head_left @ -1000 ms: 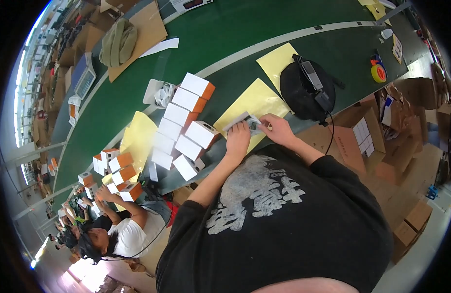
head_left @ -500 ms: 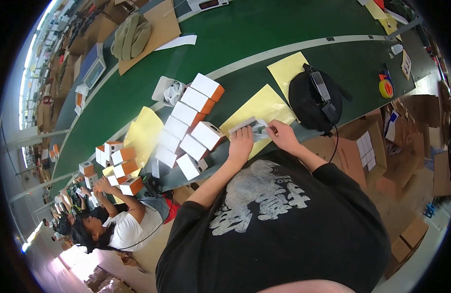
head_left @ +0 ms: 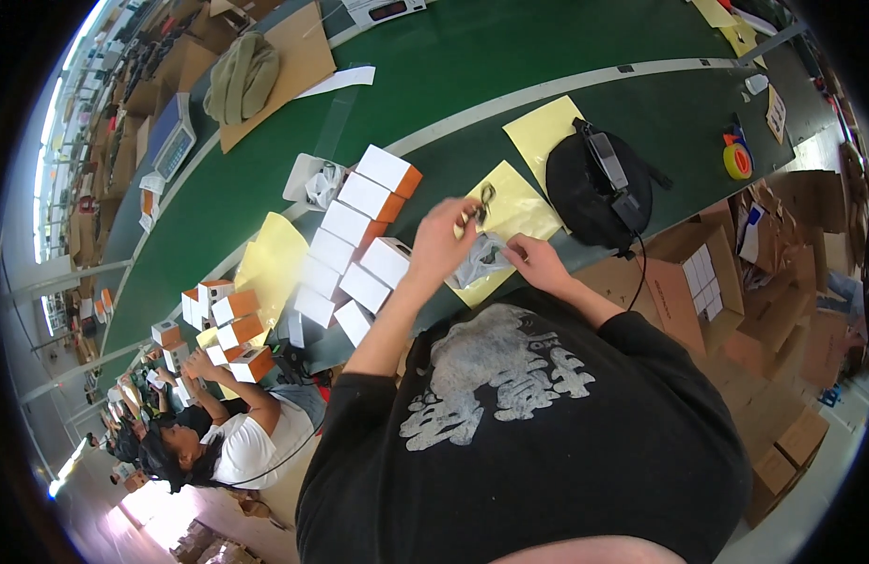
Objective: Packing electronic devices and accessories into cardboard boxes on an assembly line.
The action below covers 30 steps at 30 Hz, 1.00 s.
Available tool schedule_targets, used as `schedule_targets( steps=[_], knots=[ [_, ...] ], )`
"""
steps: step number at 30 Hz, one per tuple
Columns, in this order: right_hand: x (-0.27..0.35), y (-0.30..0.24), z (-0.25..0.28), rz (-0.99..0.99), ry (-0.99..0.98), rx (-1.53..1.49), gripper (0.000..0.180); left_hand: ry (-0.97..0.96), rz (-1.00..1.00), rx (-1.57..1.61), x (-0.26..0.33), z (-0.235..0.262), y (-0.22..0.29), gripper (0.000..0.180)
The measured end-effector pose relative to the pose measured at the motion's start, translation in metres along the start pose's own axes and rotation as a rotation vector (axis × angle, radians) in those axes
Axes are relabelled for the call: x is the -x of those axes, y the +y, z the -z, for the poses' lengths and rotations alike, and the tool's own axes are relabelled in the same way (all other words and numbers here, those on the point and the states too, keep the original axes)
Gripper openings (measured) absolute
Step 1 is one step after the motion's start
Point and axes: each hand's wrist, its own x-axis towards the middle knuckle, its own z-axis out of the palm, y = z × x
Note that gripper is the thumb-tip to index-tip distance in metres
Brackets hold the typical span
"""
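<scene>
Left grip [head_left: 448, 231] pinches a dark looped item [head_left: 486, 200] above the yellow sheet [head_left: 530, 209]. Right grip [head_left: 540, 262] pinches the plastic bag [head_left: 479, 261] over the sheet. Apparently done: item separated from bag. Remaining bag contents: indeterminate.

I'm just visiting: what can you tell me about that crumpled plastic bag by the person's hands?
The plastic bag looks thin, pale grey and partly see-through, with many creases and an irregular outline. It lies crumpled over the near part of a yellow sheet on the dark green bench. The right hand meets its right edge; whether the fingers pinch it is unclear. The left hand is close on its other side. Its contents, if any, cannot be made out.
</scene>
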Motion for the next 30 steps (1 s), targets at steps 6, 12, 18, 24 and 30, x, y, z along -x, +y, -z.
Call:
schedule_targets(
  steps=[6,12,18,24,30],
  knots=[
    [0.005,-0.002,0.006,-0.046,-0.028,0.148,0.024,0.230,-0.442,-0.467,0.008,-0.009,0.001,0.034],
    [0.013,-0.004,0.011,0.117,-0.023,0.045,0.019,-0.033,-0.103,-0.748,0.060,-0.062,-0.020,0.055],
    [-0.005,0.028,0.014,0.056,-0.104,0.110,0.068,-0.047,-0.094,-0.802,0.042,-0.080,-0.060,0.047],
    [-0.037,0.017,-0.006,0.384,-0.249,0.049,0.083,-0.041,-0.097,-0.571,0.039,-0.072,-0.075,0.024],
    [-0.055,0.053,-0.027,0.409,-0.279,0.121,0.078,0.016,-0.055,-0.284,0.046,-0.055,-0.061,0.020]
  ],
)
